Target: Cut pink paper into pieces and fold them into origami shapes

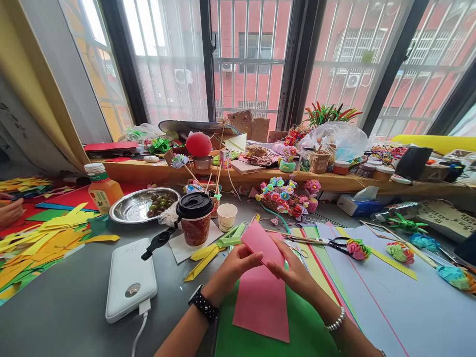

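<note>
A folded piece of pink paper (pixel 262 243) is held up between both hands. My left hand (pixel 238 263) pinches its left edge, thumb on the near face. Around its right side, my right hand (pixel 288 267) is closed with the thumb near the lower edge; some fingers are hidden behind the paper. Beneath the hands a flat pink sheet (pixel 261 310) lies on a green surface (pixel 308 327). Yellow and green folded strips (pixel 208 255) lie left of the hands, and black-handled scissors (pixel 330 242) rest on paper sheets to the right.
A lidded cup (pixel 195 225), a paper cup (pixel 226 217) and a white power bank (pixel 132 277) stand or lie left. Behind are a metal plate (pixel 130 206), a juice bottle (pixel 104 191) and craft flowers (pixel 284 196). Another person's hand (pixel 11 212) shows far left.
</note>
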Available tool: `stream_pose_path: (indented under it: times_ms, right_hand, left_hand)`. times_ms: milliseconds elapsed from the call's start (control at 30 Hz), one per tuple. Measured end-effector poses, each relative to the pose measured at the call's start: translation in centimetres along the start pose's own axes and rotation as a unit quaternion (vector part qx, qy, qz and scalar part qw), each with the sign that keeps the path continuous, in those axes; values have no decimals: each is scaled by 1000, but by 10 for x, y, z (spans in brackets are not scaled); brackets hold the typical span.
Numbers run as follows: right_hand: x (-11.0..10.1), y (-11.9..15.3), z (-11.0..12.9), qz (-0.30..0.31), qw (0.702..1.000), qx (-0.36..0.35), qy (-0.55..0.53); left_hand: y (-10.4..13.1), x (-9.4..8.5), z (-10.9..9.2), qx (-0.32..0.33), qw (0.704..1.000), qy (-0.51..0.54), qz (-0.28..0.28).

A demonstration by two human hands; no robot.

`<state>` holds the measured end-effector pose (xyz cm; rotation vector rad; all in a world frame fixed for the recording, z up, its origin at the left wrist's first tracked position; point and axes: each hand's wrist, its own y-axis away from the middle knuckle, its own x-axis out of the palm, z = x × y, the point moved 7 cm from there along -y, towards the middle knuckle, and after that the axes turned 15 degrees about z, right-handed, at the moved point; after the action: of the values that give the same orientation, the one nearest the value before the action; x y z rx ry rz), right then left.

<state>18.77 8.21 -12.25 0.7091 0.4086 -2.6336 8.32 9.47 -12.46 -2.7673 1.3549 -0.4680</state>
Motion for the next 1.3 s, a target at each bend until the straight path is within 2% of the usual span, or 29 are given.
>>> stream_pose_path:
  times_ms: [200, 400, 500, 567, 667, 767, 833, 933, 1033, 1100, 1200, 1233, 1300]
  right_hand:
    - [6, -1, 14, 26, 998, -43, -43]
    - [7, 1, 27, 46, 993, -73, -75]
    - [7, 2, 19, 27, 994, -40, -96]
    - [-1, 4, 5, -33, 992, -2, -121]
    - [-28, 15, -22, -213, 962, 33, -167]
    - [-49, 25, -49, -330, 915, 72, -220]
    - [-56, 27, -58, -352, 899, 76, -251]
    - [-59, 26, -57, -338, 905, 61, -249]
    - [-55, 23, -48, -310, 925, 52, -215]
    - [-50, 21, -42, -286, 936, 45, -200]
    - [-44, 17, -34, -243, 953, 23, -180]
    - [-42, 15, -31, -227, 959, 16, -171]
    - [-40, 13, -27, -199, 968, 12, -154]
  left_hand:
    - [0, 2, -6, 6, 999, -23, 27]
    - [0, -1, -6, -17, 999, -42, -7]
    - [0, -4, -5, -29, 997, -63, -23]
    - [1, -6, -7, -22, 997, -73, -29]
    - [3, -15, -11, 8, 996, -73, -57]
    - [10, -38, -14, 34, 984, -84, -150]
    - [15, -52, -14, 32, 969, -120, -213]
    - [20, -66, -16, 15, 933, -220, -285]
    - [28, -66, -28, 37, 872, -343, -347]
    - [32, -56, -43, 70, 803, -464, -366]
    - [31, -34, -60, 94, 686, -631, -351]
    - [30, -29, -63, 96, 656, -666, -341]
    - [27, -21, -68, 91, 618, -710, -325]
